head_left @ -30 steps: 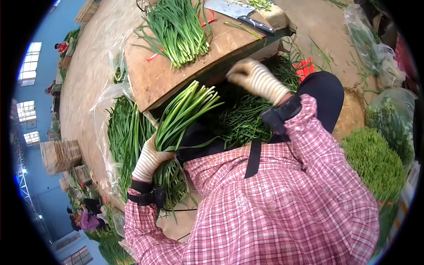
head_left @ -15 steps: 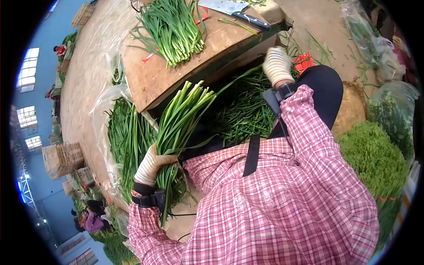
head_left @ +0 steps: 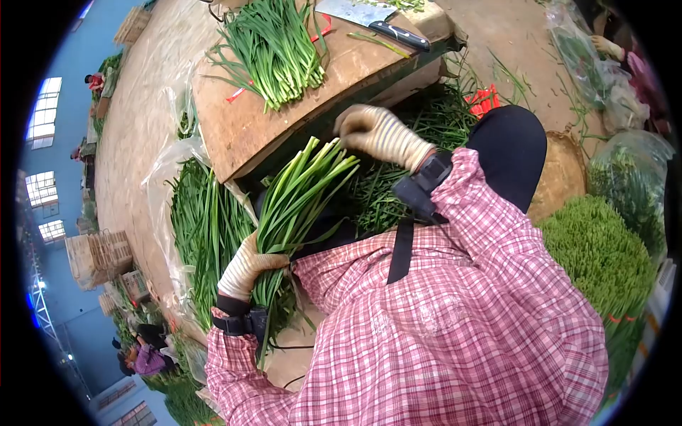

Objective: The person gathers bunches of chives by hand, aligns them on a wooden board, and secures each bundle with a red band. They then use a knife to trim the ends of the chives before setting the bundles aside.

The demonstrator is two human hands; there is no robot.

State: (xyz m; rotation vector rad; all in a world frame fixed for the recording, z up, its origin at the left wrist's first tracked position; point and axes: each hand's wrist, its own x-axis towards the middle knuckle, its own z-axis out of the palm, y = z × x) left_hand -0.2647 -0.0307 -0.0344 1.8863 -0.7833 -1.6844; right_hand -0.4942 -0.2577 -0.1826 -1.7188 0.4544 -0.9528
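Wrapped round a bunch of long green stalks point(head_left: 295, 192) is my left hand point(head_left: 249, 268), in a striped glove; their pale cut ends point up toward the board. My right hand point(head_left: 380, 135), gloved too, hovers just right of those ends with its fingers curled; whether its fingertips hold a stalk is hidden. Another bundle point(head_left: 273, 53) lies on the wooden board point(head_left: 245, 135), with red ties beside it. A cleaver point(head_left: 383, 25) with a black handle rests behind it on the board.
Loose green stalks point(head_left: 209, 227) lie in plastic at my left. Cut greens point(head_left: 383, 192) and red ties point(head_left: 483, 101) lie beyond my lap. Bundled greens point(head_left: 600, 248) and plastic bags point(head_left: 632, 174) stand at the right. Another person's hand point(head_left: 607, 47) shows at the upper right.
My right hand has moved left from near the red ties to the stalk ends. The long stalk stretching toward it no longer shows. My left hand keeps its grip. Another person's hand has appeared upper right.
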